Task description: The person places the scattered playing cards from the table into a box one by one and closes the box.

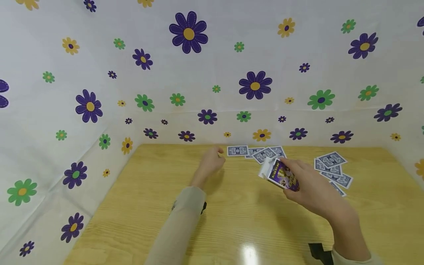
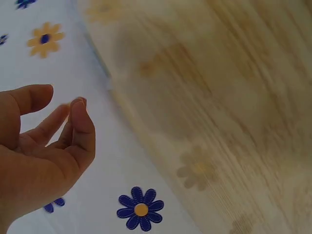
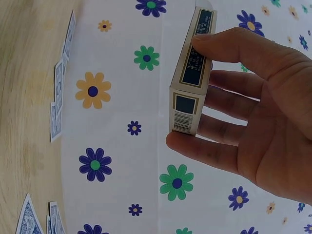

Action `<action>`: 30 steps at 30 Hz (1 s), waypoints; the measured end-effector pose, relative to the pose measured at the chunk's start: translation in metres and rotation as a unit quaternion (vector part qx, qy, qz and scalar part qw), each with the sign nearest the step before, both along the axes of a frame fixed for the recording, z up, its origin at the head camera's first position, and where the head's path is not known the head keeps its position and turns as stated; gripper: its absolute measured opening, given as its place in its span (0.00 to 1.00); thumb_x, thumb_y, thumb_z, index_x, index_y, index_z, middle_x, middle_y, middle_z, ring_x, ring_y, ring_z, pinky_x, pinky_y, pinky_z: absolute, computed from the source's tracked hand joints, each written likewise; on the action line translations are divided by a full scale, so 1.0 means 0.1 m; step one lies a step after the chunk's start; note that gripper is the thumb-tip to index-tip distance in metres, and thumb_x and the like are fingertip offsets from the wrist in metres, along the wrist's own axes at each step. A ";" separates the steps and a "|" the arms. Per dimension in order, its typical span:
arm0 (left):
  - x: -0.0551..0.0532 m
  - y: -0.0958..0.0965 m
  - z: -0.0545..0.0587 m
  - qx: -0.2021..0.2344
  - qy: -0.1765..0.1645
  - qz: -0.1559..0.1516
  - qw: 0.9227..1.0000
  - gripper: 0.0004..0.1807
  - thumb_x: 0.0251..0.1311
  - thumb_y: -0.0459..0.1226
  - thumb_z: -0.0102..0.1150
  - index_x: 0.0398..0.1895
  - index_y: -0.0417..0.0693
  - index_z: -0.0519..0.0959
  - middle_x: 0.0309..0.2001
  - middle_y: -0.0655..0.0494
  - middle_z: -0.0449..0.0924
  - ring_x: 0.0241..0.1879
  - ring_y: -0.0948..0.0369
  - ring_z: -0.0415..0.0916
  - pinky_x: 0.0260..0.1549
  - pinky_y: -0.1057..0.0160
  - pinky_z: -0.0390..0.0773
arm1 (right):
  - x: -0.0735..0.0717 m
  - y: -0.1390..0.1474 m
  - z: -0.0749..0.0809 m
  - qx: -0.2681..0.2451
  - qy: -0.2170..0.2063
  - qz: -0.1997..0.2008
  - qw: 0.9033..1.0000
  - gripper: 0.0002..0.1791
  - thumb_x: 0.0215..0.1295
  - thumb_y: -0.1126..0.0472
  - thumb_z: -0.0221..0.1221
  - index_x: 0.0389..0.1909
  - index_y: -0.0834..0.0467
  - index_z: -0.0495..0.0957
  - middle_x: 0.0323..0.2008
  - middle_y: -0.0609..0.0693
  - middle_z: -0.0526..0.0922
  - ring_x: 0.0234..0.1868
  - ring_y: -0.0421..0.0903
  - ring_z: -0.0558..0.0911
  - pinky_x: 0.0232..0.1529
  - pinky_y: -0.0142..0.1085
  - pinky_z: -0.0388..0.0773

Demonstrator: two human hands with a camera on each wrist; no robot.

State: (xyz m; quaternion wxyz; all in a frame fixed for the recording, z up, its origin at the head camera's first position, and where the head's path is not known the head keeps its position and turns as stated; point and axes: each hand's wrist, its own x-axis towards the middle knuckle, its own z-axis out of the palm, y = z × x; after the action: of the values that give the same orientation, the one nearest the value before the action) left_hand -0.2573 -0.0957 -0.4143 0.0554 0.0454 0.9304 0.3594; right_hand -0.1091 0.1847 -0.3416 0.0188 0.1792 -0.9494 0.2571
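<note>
My right hand (image 1: 314,187) grips a card box (image 1: 284,176) above the table, thumb on one side and fingers on the other. The box is tilted, with its white flap standing open at the left end. A barcode marks the box's end (image 3: 184,114) in the right wrist view. My left hand (image 1: 211,161) is over the back of the table with nothing in it, its fingers (image 2: 84,129) loosely bent and the thumb apart from them. Just right of it lies a playing card (image 1: 237,151) with its blue patterned back up.
Several overlapping playing cards (image 1: 265,154) lie face down beyond the box. Another loose group of face-down cards (image 1: 331,160) lies right of them, partly behind my right hand. A flowered white cloth (image 1: 212,66) rises along the back and left edges of the wooden table (image 1: 132,221).
</note>
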 end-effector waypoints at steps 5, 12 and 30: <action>-0.17 0.11 -0.14 -0.028 -0.018 -0.021 0.999 0.36 0.63 0.26 0.48 0.77 0.43 0.56 0.61 0.39 0.74 0.30 0.57 0.73 0.37 0.60 0.77 | 0.00 0.02 -0.01 0.008 0.006 -0.009 1.000 0.43 0.57 0.62 0.69 0.73 0.62 0.61 0.63 0.65 0.72 0.55 0.60 0.76 0.52 0.55 0.78; -0.20 0.19 -0.20 -0.134 -0.037 -0.018 0.990 0.36 0.68 0.28 0.39 0.79 0.60 0.54 0.71 0.33 0.60 0.68 0.39 0.63 0.67 0.43 0.63 | -0.01 0.01 -0.08 0.006 0.002 -0.008 1.000 0.42 0.56 0.62 0.69 0.72 0.62 0.62 0.63 0.63 0.72 0.53 0.57 0.77 0.51 0.52 0.78; -0.21 0.15 -0.33 -0.274 0.055 -0.062 0.958 0.07 0.68 0.37 0.57 0.43 0.43 0.80 0.47 0.44 0.75 0.51 0.48 0.71 0.48 0.51 0.78 | 0.01 -0.02 -0.07 0.008 0.011 -0.008 1.000 0.42 0.56 0.63 0.69 0.71 0.63 0.63 0.64 0.63 0.72 0.56 0.60 0.76 0.53 0.53 0.78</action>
State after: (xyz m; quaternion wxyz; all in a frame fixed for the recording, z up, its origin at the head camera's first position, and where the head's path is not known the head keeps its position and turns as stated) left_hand -0.2781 -0.0808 -0.4474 0.0362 0.1055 0.9902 0.0836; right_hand -0.1077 0.1825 -0.3490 0.0296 0.1746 -0.9525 0.2478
